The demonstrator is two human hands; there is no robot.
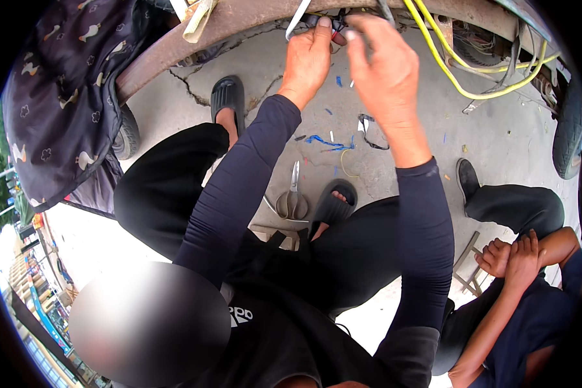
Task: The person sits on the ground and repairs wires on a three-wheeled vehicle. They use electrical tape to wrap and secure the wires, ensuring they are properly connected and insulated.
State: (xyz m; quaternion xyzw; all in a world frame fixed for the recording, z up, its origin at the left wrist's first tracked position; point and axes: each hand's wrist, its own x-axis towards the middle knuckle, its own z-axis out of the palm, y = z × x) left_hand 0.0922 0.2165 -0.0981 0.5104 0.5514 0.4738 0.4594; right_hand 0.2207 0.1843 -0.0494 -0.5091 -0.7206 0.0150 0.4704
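Note:
Under the edge of a rusty curved metal frame (239, 27), both my hands are raised close together at a small bunch of dark and red wires (337, 37). My left hand (308, 63) is closed, with its thumb and fingers pinching the wires. My right hand (387, 72) bends its fingers toward the same spot from the right; its fingertips are slightly blurred, and what they pinch is too small to make out. A white cable (296, 19) hangs just left of the wires.
Scissors (293, 197) lie on the concrete between my feet. Blue scraps (330, 143) and a black strap (372, 137) lie beyond. Yellow cable (456, 83) loops at the upper right. A patterned cover (64, 97) hangs left. Another person's crossed hands (514, 258) are at right.

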